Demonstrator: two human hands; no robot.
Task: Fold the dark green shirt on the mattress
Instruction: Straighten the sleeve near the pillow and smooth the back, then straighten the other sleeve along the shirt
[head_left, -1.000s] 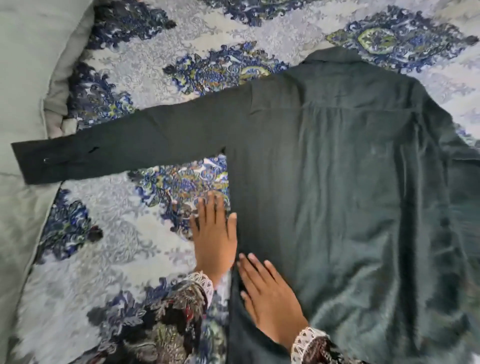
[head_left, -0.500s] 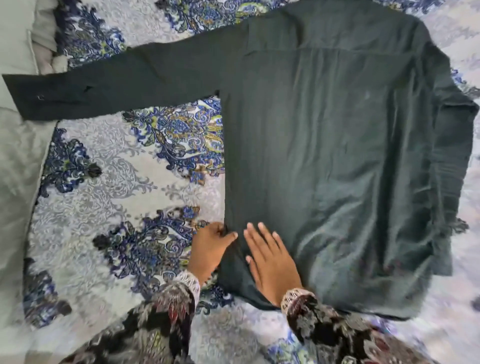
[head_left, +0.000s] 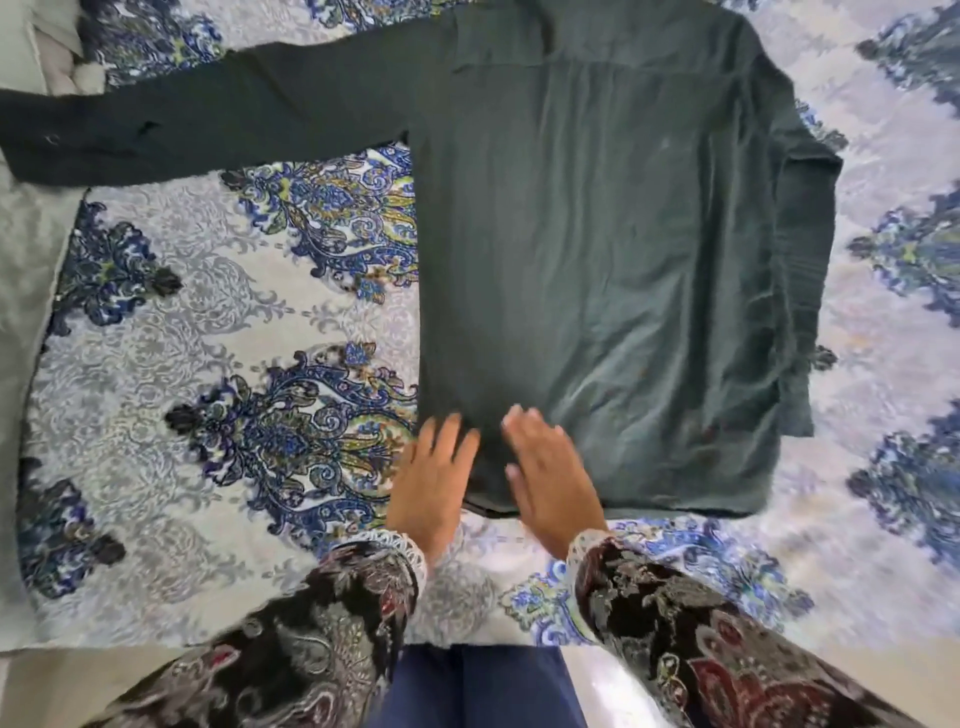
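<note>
At the near edge of the mattress (head_left: 156, 597), covered by a blue and grey paisley sheet (head_left: 208, 364), both forearms in dark floral sleeves (head_left: 701, 649) reach forward over the bed. The left hand (head_left: 431, 483) lies palm down at the shirt's lower left corner, its fingers (head_left: 447, 431) straight and together, gripping nothing. The right hand (head_left: 550, 478) lies palm down just beside it on the hem area, fingers straight and slightly spread, gripping nothing; motion blur softens both hands. The dark green shirt (head_left: 597, 260) lies flat on the mattress, back side up, hem toward the person and collar at the far edge of view. Its right side is folded inward, with a sleeve lying along that edge. The other sleeve (head_left: 208, 119) extends straight out to the left, its cuff reaching a pale grey-green cover (head_left: 26, 260) at the left side of the bed.
</note>
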